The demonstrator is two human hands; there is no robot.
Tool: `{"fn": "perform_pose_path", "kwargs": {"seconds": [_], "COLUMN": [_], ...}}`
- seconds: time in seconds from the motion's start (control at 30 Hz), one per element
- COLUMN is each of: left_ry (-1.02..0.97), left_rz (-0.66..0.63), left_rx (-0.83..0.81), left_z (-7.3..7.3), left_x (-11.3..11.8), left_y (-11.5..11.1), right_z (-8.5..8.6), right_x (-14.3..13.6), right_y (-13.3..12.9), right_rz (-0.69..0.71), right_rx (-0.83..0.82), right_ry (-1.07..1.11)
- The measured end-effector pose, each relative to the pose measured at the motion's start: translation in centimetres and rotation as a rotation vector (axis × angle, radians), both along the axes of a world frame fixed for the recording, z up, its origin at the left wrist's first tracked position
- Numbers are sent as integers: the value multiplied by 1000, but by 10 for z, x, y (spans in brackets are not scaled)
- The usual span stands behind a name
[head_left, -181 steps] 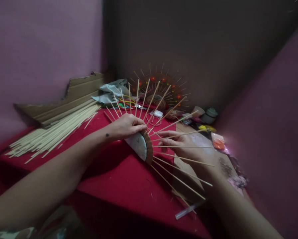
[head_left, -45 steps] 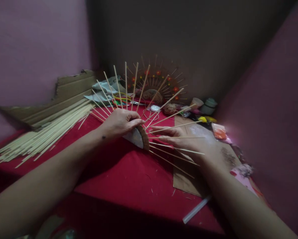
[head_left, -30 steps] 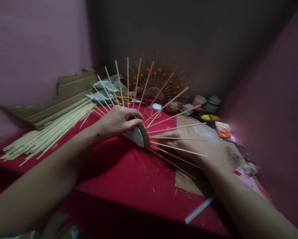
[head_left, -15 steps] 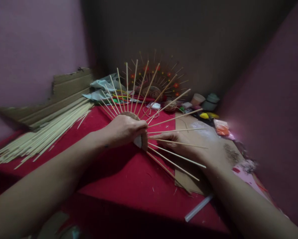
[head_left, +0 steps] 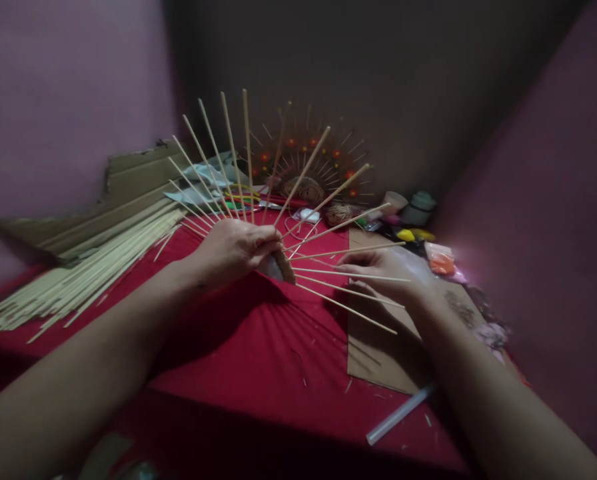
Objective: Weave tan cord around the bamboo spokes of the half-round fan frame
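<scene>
My left hand (head_left: 236, 247) is closed on a small half-round base (head_left: 278, 267), pale on its face with a brown, twine-like rim. Thin wooden sticks (head_left: 306, 175) fan out from that rim, raised and tilted above the table. To the right, behind the lower sticks, my right hand (head_left: 371, 263) is pinched with its fingertips together. A thin strand of twine (head_left: 311, 259) runs from the base to those fingers. My left hand covers much of the base.
A red cloth (head_left: 248, 373) covers the table. Loose sticks (head_left: 93, 267) lie by folded cardboard (head_left: 143, 177) at left. Behind stands a similar fan with orange flowers (head_left: 348, 175), near a twine ball (head_left: 338, 213). A cardboard sheet (head_left: 378, 360) and a glue stick (head_left: 398, 417) lie at right.
The fan of sticks has tilted and turned, its upper sticks shifting left and up. My right hand has moved slightly right and up, away from the base, drawing the strand out.
</scene>
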State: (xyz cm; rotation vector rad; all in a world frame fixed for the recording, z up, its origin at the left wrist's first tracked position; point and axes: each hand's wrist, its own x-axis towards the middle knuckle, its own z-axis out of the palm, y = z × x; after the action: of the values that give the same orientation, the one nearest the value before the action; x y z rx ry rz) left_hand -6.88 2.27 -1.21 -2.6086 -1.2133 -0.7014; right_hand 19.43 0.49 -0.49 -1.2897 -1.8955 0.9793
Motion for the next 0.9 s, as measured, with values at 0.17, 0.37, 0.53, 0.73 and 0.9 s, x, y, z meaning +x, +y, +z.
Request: {"fn": "perform_pose_path", "kwargs": {"seconds": [0.17,0.37,0.53,0.73,0.9], "left_ry": [70,99,97,120,89], "left_rz": [12,31,75,83,80], "left_rx": [-12,-62,-103,-138,-122], "left_z": [2,0,-2,3,1], "left_x": [4,5,3,6,5], "left_y": [-2,0,2,-1,0], "right_z": [1,9,13,17,28], "right_x": [29,31,25,26,26], "right_y": [12,1,-7,-8,-18], "right_rz": [-41,55,80,103,20], "right_rx": [67,52,66,55,222], "right_ry": [311,579,579,585,520]}}
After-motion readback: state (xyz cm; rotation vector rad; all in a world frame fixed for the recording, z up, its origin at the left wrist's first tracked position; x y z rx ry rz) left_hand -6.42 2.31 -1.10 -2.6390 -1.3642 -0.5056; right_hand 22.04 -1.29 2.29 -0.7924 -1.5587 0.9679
